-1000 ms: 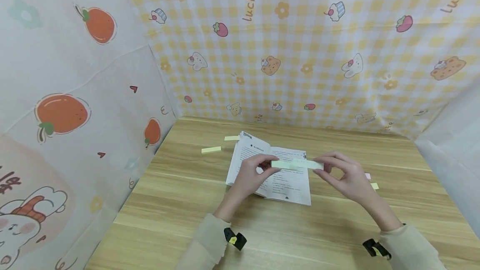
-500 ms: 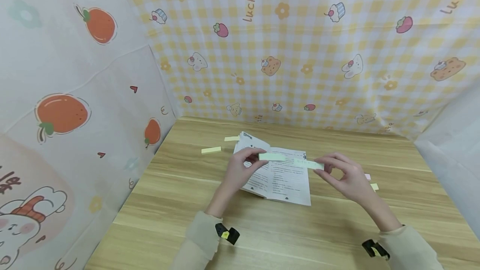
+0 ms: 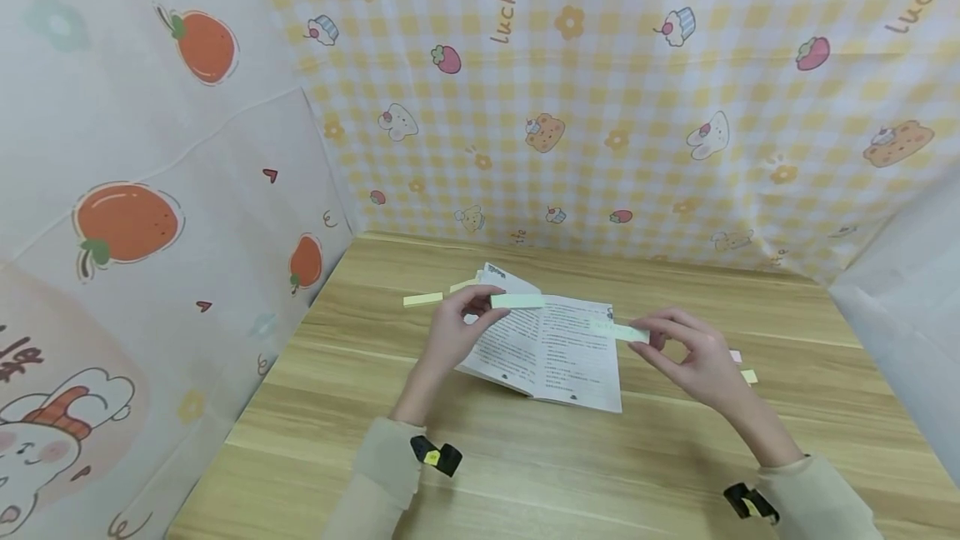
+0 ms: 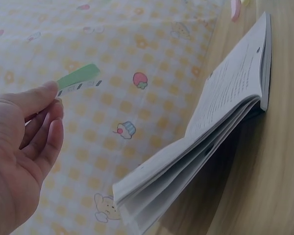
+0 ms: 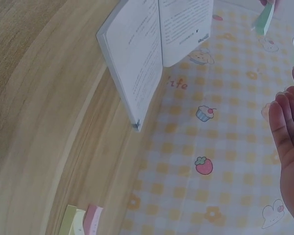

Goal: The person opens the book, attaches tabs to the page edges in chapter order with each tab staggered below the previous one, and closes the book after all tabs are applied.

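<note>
My left hand (image 3: 453, 330) pinches one end of a pale green sticky note pad (image 3: 519, 301) between thumb and fingers, above the left page of an open book (image 3: 577, 365). In the left wrist view the pad (image 4: 81, 76) shows a printed strip along its lower side. A single pale green sticky note strip (image 3: 626, 332) sticks out leftward from my right hand (image 3: 693, 357), which pinches its end over the book's right edge. The two green pieces are apart. Most of the strip is cut off in the right wrist view.
On the wooden table (image 3: 562, 465), a yellow sticky note pad (image 3: 423, 300) lies left of the book, near a yellow strip (image 3: 463, 284) at its left edge. Beyond my right hand lie small pink (image 3: 736, 355) and yellow (image 3: 750, 376) pieces. A checkered cloth (image 3: 570, 107) hangs behind.
The green strip has come away from the pad. My left hand has moved left and slightly away from me with the pad; my right hand has stayed nearly still with the strip.
</note>
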The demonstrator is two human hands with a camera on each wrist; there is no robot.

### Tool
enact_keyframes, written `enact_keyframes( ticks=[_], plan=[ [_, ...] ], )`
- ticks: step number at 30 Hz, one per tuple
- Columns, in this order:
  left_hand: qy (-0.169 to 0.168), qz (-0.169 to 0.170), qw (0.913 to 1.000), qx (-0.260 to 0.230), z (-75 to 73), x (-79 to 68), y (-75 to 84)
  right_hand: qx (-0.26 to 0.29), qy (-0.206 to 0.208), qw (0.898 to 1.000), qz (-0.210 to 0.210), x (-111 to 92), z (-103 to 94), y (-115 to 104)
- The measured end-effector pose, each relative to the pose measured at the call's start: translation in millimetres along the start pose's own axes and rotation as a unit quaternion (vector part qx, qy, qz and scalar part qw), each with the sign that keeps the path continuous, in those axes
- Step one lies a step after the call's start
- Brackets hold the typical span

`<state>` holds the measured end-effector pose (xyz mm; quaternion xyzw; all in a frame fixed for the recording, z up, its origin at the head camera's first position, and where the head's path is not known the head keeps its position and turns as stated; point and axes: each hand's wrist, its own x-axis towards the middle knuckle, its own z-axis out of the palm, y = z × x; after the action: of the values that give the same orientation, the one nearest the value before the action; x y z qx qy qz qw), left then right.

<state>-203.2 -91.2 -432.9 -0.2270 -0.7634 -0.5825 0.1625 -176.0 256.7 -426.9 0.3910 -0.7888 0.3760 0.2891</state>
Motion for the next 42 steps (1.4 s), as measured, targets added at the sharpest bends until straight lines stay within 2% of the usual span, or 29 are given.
enact_keyframes(
  ticks=[8,12,16,21,32,42],
  plan=[
    [0.012,-0.031,0.9994,0.012,-15.4,0.0,-8.0,0.007,-0.001,1.0,-0.01,-1,2.1,0],
    [0.026,-0.061,0.9977,0.013,-24.3,0.8,-14.4,0.004,-0.004,1.0,-0.009,-1,2.9,-1],
    [0.041,-0.082,0.9956,0.016,-32.7,1.8,-23.4,0.005,-0.005,1.0,-0.003,-2,2.8,-3],
    [0.044,-0.094,0.9944,0.02,-42.0,1.7,-35.1,0.009,-0.011,1.0,-0.002,-4,2.6,-3],
    [0.062,-0.141,0.9877,0.024,-65.3,-7.8,-61.9,0.015,-0.021,1.0,-0.002,-6,3.7,-3],
    [0.079,-0.166,0.9827,0.022,-80.0,-17.8,-80.5,0.018,-0.022,1.0,-0.002,-7,6.3,-2]
  ],
)
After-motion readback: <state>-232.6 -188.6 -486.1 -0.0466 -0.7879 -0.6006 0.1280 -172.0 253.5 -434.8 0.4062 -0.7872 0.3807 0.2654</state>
